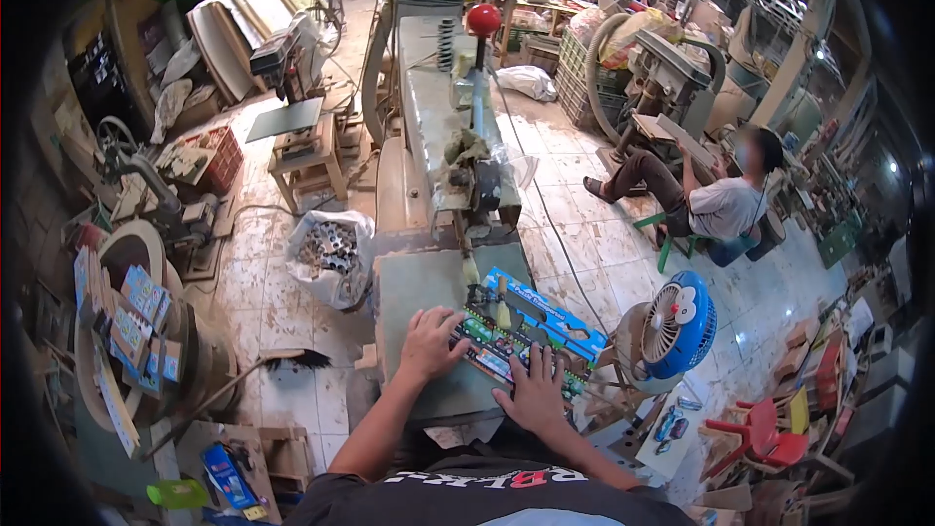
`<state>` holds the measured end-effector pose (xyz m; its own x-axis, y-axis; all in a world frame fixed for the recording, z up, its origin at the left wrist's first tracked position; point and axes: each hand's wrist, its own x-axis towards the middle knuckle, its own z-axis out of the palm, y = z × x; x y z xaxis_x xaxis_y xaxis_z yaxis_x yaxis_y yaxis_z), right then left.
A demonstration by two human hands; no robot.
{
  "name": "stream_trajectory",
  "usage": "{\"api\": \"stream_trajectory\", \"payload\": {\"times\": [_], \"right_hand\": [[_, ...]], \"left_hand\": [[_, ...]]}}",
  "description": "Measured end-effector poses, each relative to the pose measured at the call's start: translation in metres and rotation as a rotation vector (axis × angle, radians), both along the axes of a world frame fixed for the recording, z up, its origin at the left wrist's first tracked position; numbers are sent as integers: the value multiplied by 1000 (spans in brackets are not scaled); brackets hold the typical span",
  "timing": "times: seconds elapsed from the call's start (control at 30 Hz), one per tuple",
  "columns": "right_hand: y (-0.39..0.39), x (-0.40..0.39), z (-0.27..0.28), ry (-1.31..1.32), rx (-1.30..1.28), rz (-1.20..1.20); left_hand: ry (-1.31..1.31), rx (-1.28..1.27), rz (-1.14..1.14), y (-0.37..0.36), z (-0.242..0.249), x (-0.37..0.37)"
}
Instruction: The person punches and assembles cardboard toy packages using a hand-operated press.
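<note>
A printed puzzle board [497,366], dark green with small colourful pictures, lies on the grey machine table [421,282]. My left hand [432,345] rests at the board's left end, fingers stretched over its edge. Flat on the board's right part lies my right hand [536,392], its fingers spread. Between and just beyond my hands, the machine's lower end [503,316] comes down over the board. Behind it is a blue board lettered "Puzzle Transportasi" [545,304], with cut-out openings.
A blue fan [679,324] stands close on the right. At the left, a round container [185,370] holds printed pieces, and a white sack [331,258] of offcuts sits beside the table. Beyond the fan, a seated person [726,200] holds a board. A red knob [484,19] tops the machine.
</note>
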<state>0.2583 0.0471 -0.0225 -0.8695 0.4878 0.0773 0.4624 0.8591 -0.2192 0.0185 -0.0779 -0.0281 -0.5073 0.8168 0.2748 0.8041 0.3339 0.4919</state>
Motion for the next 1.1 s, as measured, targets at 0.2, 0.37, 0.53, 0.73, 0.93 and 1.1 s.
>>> {"api": "stream_trajectory", "payload": {"times": [0.2, 0.37, 0.53, 0.73, 0.93, 1.1], "right_hand": [[-2, -1, 5, 1, 32, -2], [-2, -1, 8, 15, 25, -7], [-3, -1, 11, -3, -5, -15], [-3, -2, 8, 53, 24, -21], [-4, -2, 6, 71, -22, -23], [0, 4, 5, 154, -34, 15]], "left_hand": [[-4, -12, -3, 5, -1, -9], [11, -5, -28, 10, -1, -16], [27, 2, -33, 11, -2, -16], [32, -37, -37, 11, 0, -15], [176, -135, -68, 9, -7, -16], [89, -108, -94, 6, -8, -18]]}}
